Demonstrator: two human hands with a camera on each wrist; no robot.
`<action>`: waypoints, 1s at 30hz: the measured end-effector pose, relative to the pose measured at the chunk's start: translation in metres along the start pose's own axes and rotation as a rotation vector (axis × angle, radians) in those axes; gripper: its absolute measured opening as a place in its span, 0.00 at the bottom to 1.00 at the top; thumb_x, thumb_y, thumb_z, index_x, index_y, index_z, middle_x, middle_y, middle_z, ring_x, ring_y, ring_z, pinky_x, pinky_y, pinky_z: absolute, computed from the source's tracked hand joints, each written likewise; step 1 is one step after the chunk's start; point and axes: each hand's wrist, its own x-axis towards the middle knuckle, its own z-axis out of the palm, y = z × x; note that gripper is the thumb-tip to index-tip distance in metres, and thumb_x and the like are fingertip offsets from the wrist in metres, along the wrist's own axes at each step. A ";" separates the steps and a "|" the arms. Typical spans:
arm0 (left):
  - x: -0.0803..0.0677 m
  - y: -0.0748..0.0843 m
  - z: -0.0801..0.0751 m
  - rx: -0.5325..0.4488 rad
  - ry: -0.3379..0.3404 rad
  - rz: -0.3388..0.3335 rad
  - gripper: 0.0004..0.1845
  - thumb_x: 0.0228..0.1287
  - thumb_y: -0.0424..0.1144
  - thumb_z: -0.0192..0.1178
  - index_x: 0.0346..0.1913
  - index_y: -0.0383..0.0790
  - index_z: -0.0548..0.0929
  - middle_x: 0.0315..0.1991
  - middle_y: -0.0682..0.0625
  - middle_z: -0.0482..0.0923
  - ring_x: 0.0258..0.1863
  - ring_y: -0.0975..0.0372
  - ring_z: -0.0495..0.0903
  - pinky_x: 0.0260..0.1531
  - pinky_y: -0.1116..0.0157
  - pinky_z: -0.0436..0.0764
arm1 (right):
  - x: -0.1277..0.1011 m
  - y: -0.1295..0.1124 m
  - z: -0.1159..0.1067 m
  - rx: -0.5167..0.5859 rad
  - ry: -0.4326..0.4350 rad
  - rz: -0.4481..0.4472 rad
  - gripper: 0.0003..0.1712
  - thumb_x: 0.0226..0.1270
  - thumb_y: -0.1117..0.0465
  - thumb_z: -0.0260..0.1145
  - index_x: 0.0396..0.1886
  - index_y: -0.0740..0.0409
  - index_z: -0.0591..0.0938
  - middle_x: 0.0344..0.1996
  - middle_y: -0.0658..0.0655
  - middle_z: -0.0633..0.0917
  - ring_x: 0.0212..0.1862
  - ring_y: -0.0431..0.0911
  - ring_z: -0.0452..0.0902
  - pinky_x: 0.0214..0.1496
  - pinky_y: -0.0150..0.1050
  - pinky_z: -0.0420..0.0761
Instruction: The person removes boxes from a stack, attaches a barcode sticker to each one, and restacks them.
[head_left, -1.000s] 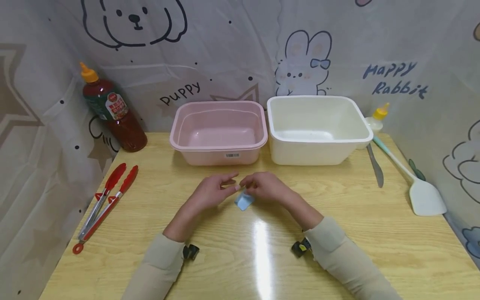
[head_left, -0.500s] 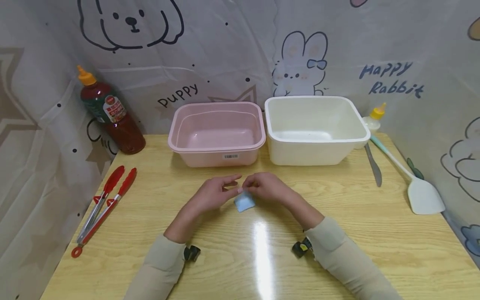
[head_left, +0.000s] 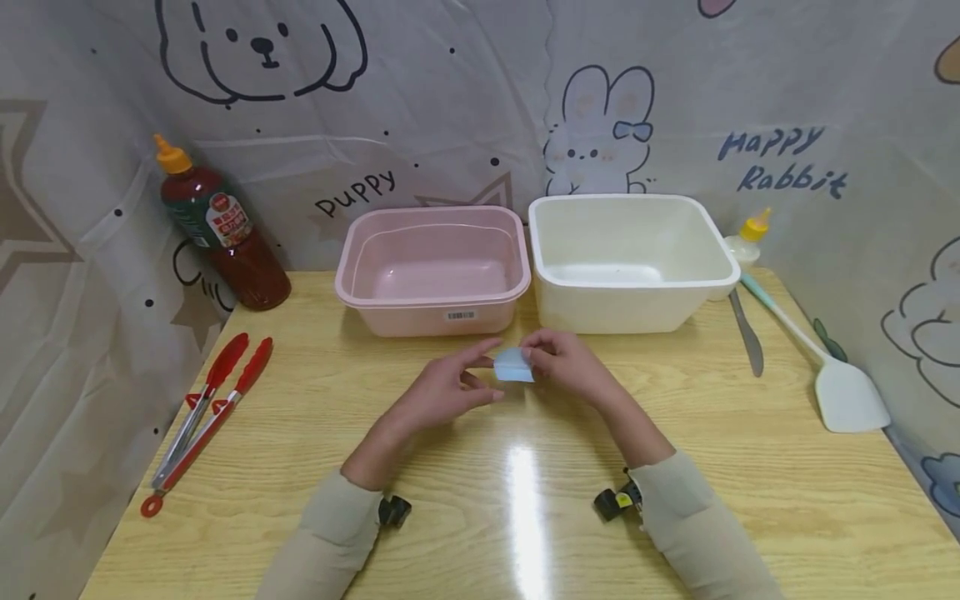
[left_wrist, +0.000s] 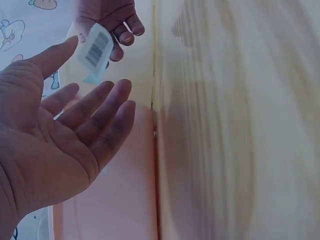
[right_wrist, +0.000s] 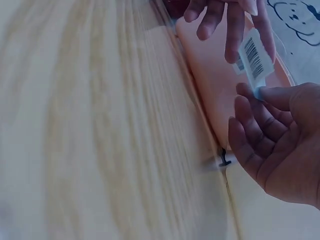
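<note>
A small pale blue packet (head_left: 513,365) with a white barcode label is lifted just above the wooden table (head_left: 750,483), in front of the pink tub (head_left: 431,300). My right hand (head_left: 543,354) pinches it from the right. In the right wrist view its fingertips (right_wrist: 250,95) grip the lower edge of the packet (right_wrist: 252,55). My left hand (head_left: 480,371) is spread with straight fingers, and its index finger touches the packet's left side. The left wrist view shows that open palm (left_wrist: 60,145) below the packet (left_wrist: 95,50).
A white tub (head_left: 633,282) stands to the right of the pink one. Red tongs (head_left: 210,408) and a dark sauce bottle (head_left: 217,229) are at the left. At the right lie a knife (head_left: 747,333), a spatula (head_left: 840,383) and a small yellow-capped bottle (head_left: 746,237).
Both hands have moved away from me towards the tubs. The blue packet has risen from the table and been turned, and my left fingers have spread.
</note>
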 end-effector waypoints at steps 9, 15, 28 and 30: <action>0.009 0.009 0.010 0.025 0.097 0.002 0.21 0.67 0.40 0.67 0.63 0.54 0.83 0.54 0.49 0.86 0.39 0.60 0.87 0.34 0.65 0.85 | -0.004 0.001 -0.006 0.084 0.025 0.012 0.13 0.77 0.59 0.61 0.49 0.65 0.83 0.35 0.56 0.85 0.38 0.49 0.79 0.41 0.40 0.83; 0.012 0.014 0.014 -0.023 0.220 -0.060 0.09 0.67 0.44 0.68 0.47 0.47 0.89 0.39 0.52 0.87 0.28 0.62 0.80 0.25 0.66 0.79 | -0.007 -0.004 -0.007 0.118 0.011 0.019 0.13 0.75 0.63 0.61 0.50 0.68 0.83 0.38 0.63 0.88 0.38 0.49 0.83 0.43 0.44 0.86; 0.013 0.016 0.013 -0.100 0.322 -0.128 0.08 0.68 0.44 0.67 0.38 0.43 0.88 0.30 0.51 0.84 0.27 0.62 0.76 0.23 0.68 0.73 | -0.016 -0.018 -0.009 0.083 0.144 -0.099 0.21 0.79 0.51 0.59 0.54 0.64 0.83 0.43 0.60 0.87 0.42 0.53 0.83 0.48 0.56 0.85; 0.013 0.016 0.013 -0.113 0.323 -0.121 0.08 0.68 0.44 0.67 0.37 0.43 0.88 0.29 0.51 0.84 0.26 0.62 0.75 0.22 0.69 0.73 | -0.017 -0.020 -0.008 0.066 0.137 -0.117 0.18 0.78 0.52 0.60 0.51 0.61 0.85 0.39 0.59 0.87 0.40 0.50 0.82 0.45 0.54 0.85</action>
